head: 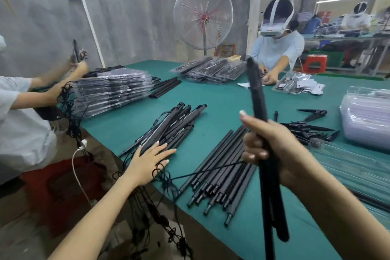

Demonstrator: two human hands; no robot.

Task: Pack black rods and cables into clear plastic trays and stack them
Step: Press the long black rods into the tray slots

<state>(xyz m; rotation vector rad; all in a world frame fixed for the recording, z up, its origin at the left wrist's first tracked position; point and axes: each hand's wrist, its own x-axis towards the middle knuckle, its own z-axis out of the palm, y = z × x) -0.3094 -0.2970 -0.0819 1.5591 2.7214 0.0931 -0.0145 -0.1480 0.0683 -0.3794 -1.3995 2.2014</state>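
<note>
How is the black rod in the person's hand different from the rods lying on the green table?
The held rod stands nearly upright, gripped by the right hand; the loose rods lie flat on the table. The held rod is alone in the air; the loose rods lie bunched side by side. All are long, thin and black.

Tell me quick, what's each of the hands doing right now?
Left hand: open, fingers flat on the pile of cabled rods.
Right hand: closed around upright black rods.
</note>
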